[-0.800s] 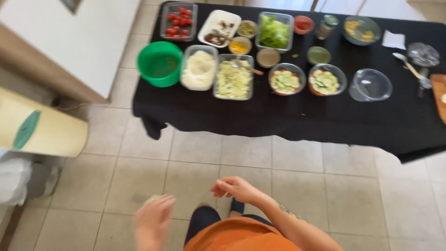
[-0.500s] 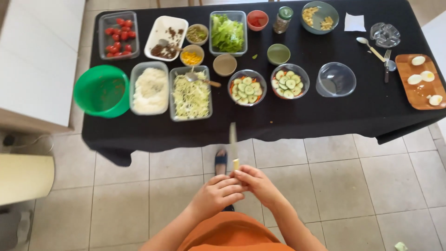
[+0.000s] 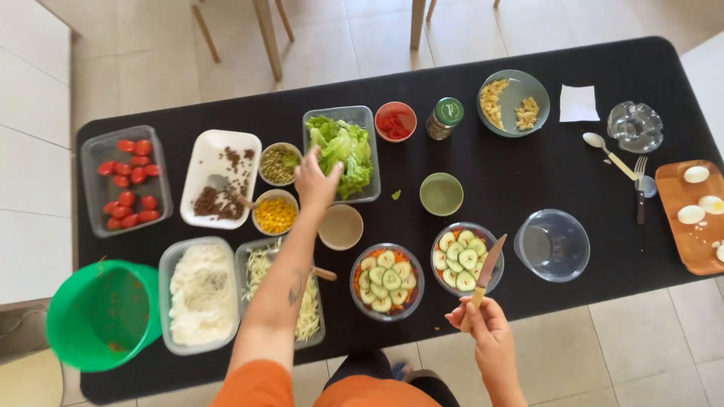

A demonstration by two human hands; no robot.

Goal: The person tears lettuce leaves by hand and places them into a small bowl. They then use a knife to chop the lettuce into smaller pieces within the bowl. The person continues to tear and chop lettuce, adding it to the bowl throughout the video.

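Note:
My left hand (image 3: 316, 181) reaches across the black table (image 3: 490, 188), fingers spread, touching the green lettuce (image 3: 343, 151) in a clear rectangular container. It holds nothing. My right hand (image 3: 483, 322) grips a knife (image 3: 483, 275) by its wooden handle near the table's front edge, blade angled up over a glass bowl of cucumber slices (image 3: 464, 258). A second bowl of cucumber slices on carrot (image 3: 387, 279) stands to its left. A small beige bowl (image 3: 341, 226) sits just below my left hand.
Tomatoes (image 3: 127, 181), a white tray of brown grains (image 3: 219, 177), corn (image 3: 275, 213), shredded cabbage (image 3: 298, 294), white grated food (image 3: 200, 294) and a green bucket (image 3: 102, 313) fill the left. At right stand an empty glass bowl (image 3: 552, 245), a pasta bowl (image 3: 513, 102) and a cutting board with egg halves (image 3: 692, 215).
My view moved up over the table. My hands came apart from in front of my body: the left reached forward to the lettuce, the right went right with the knife.

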